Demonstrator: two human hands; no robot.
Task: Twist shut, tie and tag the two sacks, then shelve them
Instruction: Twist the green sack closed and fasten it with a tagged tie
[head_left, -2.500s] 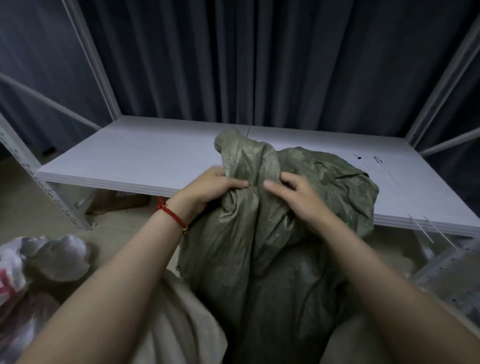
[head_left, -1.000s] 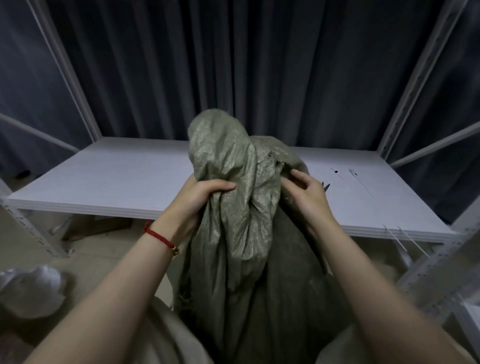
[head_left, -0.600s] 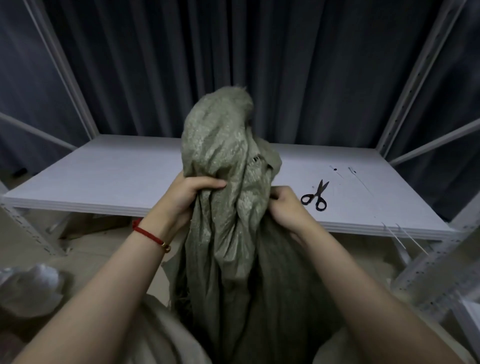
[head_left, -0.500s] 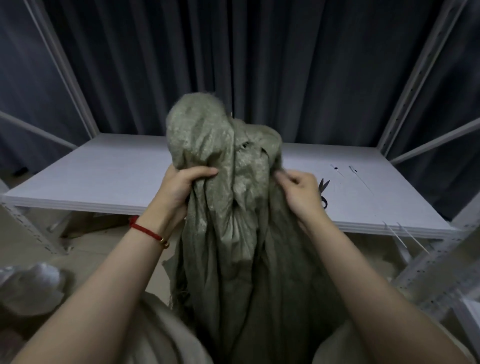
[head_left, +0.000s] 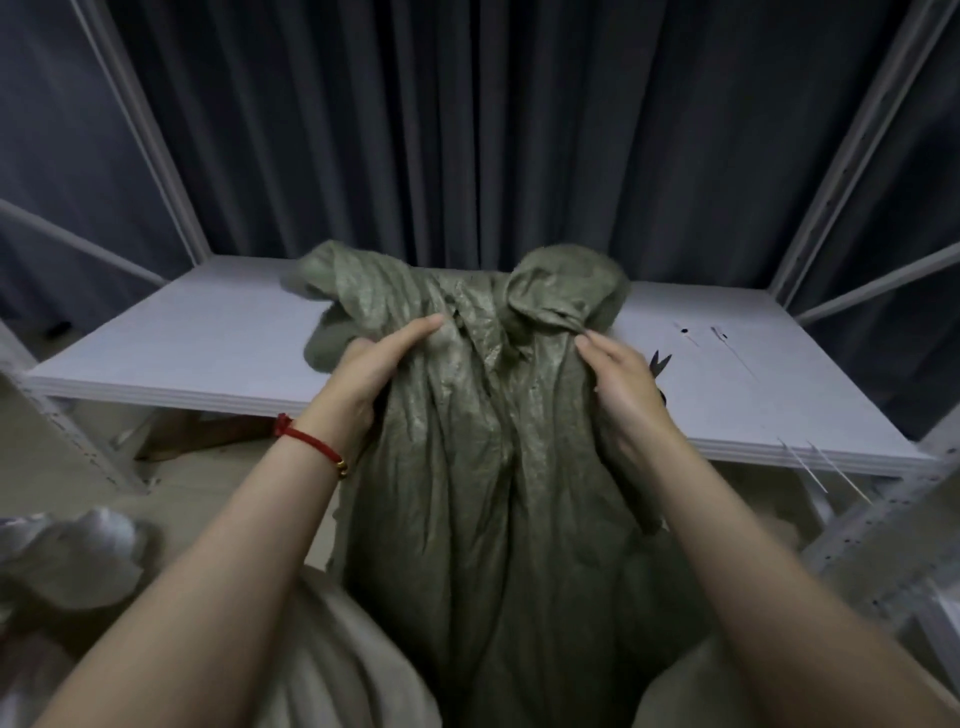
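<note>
Currently our left hand (head_left: 371, 366) and right hand (head_left: 626, 387) both clutch the sack (head_left: 483, 467), fingers curled into fabric; its ungathered mouth could flop open.

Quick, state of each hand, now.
Left hand: closed, gripping the sack near its top.
Right hand: closed, gripping the same sack.

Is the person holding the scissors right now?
No, the scissors lie on the white shelf, partly behind the right hand, and both it and the left hand grip the green sack.
</note>
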